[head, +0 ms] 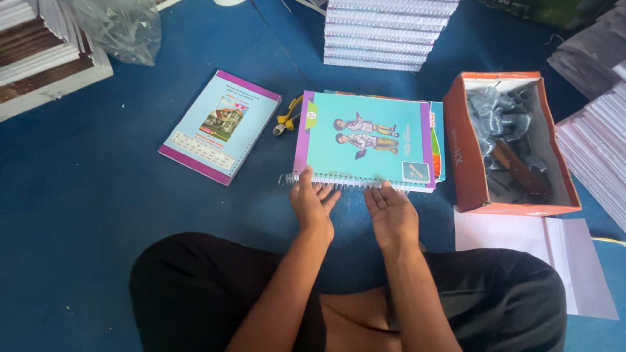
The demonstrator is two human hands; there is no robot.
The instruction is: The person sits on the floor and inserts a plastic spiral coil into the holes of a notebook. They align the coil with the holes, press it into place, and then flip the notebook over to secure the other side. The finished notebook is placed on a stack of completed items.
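Note:
A teal notebook with a purple edge and a cartoon cover (365, 137) lies on the blue floor in front of me, on top of other covers. A metal spiral coil (339, 182) runs along its near edge, sticking out at the left. My left hand (312, 201) rests with fingers spread on the coil's left part. My right hand (391, 212) lies palm up with fingertips touching the coil's right part. Neither hand grips anything.
A second bound notebook (220, 126) lies to the left, yellow-handled pliers (287, 118) beside it. An orange box (466, 156) of coils stands at the right, white sheets (541, 254) below it. Notebook stacks (385, 32) sit at the back and sides.

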